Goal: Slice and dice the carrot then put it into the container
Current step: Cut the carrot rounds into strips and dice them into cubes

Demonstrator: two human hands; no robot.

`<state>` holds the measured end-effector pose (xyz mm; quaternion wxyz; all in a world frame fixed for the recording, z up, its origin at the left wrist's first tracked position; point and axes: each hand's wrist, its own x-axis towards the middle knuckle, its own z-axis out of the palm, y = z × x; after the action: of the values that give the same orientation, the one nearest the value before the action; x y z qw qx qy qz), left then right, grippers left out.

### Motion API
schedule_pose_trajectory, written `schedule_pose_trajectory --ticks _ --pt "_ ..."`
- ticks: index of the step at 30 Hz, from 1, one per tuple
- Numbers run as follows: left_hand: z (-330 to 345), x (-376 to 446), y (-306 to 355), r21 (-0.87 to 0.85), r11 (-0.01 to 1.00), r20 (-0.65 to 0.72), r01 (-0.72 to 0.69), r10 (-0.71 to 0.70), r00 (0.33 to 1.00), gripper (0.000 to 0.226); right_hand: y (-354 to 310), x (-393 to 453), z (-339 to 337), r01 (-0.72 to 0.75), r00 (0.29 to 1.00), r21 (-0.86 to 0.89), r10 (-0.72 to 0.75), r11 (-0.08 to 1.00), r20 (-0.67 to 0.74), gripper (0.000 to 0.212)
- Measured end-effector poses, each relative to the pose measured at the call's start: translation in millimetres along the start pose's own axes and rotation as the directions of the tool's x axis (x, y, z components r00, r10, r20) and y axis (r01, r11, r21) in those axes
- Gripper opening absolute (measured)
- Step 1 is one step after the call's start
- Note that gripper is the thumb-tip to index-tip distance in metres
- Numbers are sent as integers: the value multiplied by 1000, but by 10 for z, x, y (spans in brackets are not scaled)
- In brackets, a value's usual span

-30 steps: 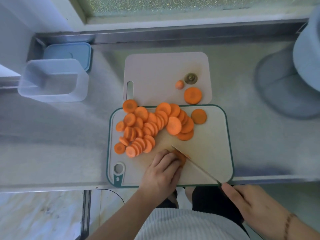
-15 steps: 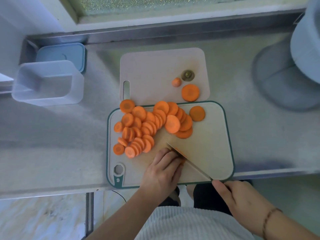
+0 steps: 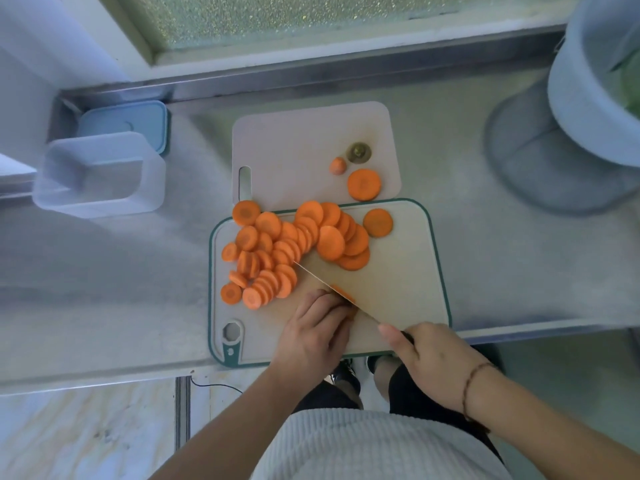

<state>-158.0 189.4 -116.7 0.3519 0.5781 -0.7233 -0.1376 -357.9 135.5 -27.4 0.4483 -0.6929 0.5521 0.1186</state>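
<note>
In the lower middle of the frame, the left hand [image 3: 311,330] holds a small carrot piece [image 3: 344,295] down on the board [image 3: 408,282]. The right hand [image 3: 429,355] grips the knife [image 3: 332,289], whose blade lies against that piece. A heap of slices [image 3: 287,251] sits on the board above. The container [image 3: 98,174] stands at the upper left.
</note>
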Motion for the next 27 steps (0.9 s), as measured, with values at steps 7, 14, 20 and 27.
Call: schedule_pose_trajectory --ticks 7,14,20,27 --pt "32 -15 -11 21 1000 -5 -20 20 1000 12 129 -166 -164 -14 1000 40 14 999 -10 60" --pt "54 2 -27 45 998 -45 -44 46 998 12 75 -309 -218 -23 998 106 17 994 58 62" --pt "64 15 -24 18 1000 -49 -19 20 999 11 74 -278 -147 -72 994 54 67 996 91 59" --pt "37 26 -37 -8 1000 -23 -12 12 1000 6 -43 44 -55 -20 999 38 18 999 36 67"
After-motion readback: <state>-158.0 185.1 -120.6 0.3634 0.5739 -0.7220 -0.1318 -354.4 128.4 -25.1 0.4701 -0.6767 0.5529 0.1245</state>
